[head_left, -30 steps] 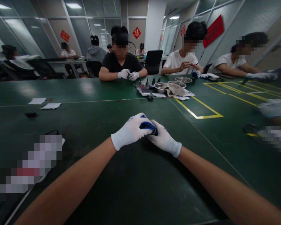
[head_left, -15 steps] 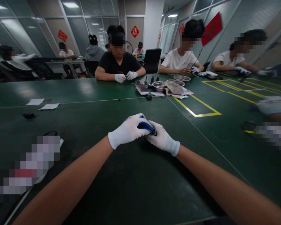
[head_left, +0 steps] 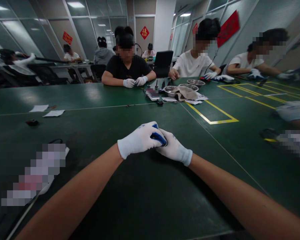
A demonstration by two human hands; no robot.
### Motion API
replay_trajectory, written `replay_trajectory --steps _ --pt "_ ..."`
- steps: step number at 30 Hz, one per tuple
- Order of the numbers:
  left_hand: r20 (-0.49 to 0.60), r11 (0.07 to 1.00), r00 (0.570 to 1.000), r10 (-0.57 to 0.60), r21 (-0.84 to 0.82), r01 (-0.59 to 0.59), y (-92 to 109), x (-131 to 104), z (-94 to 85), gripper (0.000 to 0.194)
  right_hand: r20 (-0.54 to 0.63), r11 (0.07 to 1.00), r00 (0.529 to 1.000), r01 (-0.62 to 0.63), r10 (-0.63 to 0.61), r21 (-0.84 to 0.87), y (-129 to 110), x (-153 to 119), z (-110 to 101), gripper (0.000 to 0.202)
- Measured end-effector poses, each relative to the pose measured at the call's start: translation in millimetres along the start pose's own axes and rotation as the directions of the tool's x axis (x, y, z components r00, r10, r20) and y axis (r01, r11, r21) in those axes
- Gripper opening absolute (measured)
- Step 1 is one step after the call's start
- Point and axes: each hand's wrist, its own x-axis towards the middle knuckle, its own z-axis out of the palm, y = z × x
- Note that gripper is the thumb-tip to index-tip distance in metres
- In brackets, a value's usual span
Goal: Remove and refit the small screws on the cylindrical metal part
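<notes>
Both my hands wear white gloves with blue palms and meet over the green table (head_left: 130,186). My left hand (head_left: 146,137) reaches over from the left, its fingers curled and bent down onto a small dark round part with a shiny rim (head_left: 165,144). My right hand (head_left: 172,146) wraps round this part from the right and below. Most of the part is hidden between the gloves, so its kind does not show.
Farther back stand metal bowls (head_left: 170,90) with a greyish cloth (head_left: 186,93) and several dark upright pieces. Yellow tape (head_left: 223,122) marks the table at right. A blurred-out white strip (head_left: 40,173) with a cable lies left. A co-worker (head_left: 128,68) sits opposite; another's gloved hand (head_left: 293,110) is at right.
My left fingers have slid slightly right and down over the round part, covering more of it. Across the table, the co-worker in white has drawn one hand toward the bowls.
</notes>
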Motion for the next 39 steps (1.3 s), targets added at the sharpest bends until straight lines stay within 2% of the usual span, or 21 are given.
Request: replay_trajectory --steps 4,7,11,13,16,19,22,26,31,34,36,37,39 --pt "-0.002 0.984 1.0 -0.028 0.178 0.028 11 1 -0.5 0.014 0.018 0.999 0.999 0.029 -0.03 0.036 2 1 0 0.027" --pt "0.008 0.959 1.0 -0.008 0.283 0.005 15 1 -1.7 0.015 0.031 0.999 0.999 0.012 -0.013 0.033 2 2 0 0.025" --pt "0.049 0.965 0.998 0.038 0.259 -0.049 15 0 -1.9 0.017 0.055 0.999 0.998 -0.006 0.004 0.033 2 2 -1 0.026" --pt "0.039 0.966 0.999 0.013 0.259 -0.023 16 0 -1.0 0.016 0.059 0.999 0.998 0.005 -0.007 0.033 3 2 -1 0.026" --pt "-0.009 0.935 0.998 -0.063 0.349 0.062 21 2 0.7 0.016 0.05 1.0 0.999 -0.007 0.006 0.026 4 2 -2 0.024" --pt "0.006 0.913 0.997 -0.082 0.402 0.073 25 3 1.8 0.016 0.055 1.0 0.998 -0.017 0.016 0.021 6 2 -2 0.022" --pt "0.036 0.936 0.998 -0.055 0.35 0.039 22 2 2.0 0.016 0.063 0.999 0.998 0.01 -0.012 0.034 6 2 -2 0.023" --pt "0.021 0.963 0.998 -0.062 0.265 0.054 18 2 3.0 0.016 0.071 0.999 0.997 0.023 -0.026 0.048 2 3 -2 0.028" --pt "-0.029 0.916 0.995 -0.092 0.391 0.096 25 3 6.5 0.018 0.036 0.998 0.999 -0.01 0.008 0.066 -2 2 -1 0.021" --pt "-0.105 0.918 0.991 -0.089 0.378 0.122 25 3 9.5 0.02 0.025 0.995 1.0 0.005 -0.008 0.095 2 2 -3 0.02" --pt "-0.222 0.957 0.972 -0.078 0.255 0.135 17 4 13.4 0.02 -0.027 0.993 0.999 -0.032 0.035 0.114 8 2 -5 0.02" --pt "-0.297 0.976 0.951 -0.086 0.167 0.141 11 4 16.2 0.018 -0.08 0.99 0.994 -0.066 0.077 0.127 11 3 -7 0.02" --pt "-0.443 0.985 0.882 -0.161 -0.017 0.172 -3 5 24.1 0.014 -0.224 0.973 0.958 -0.138 0.178 0.183 16 6 -12 0.021"
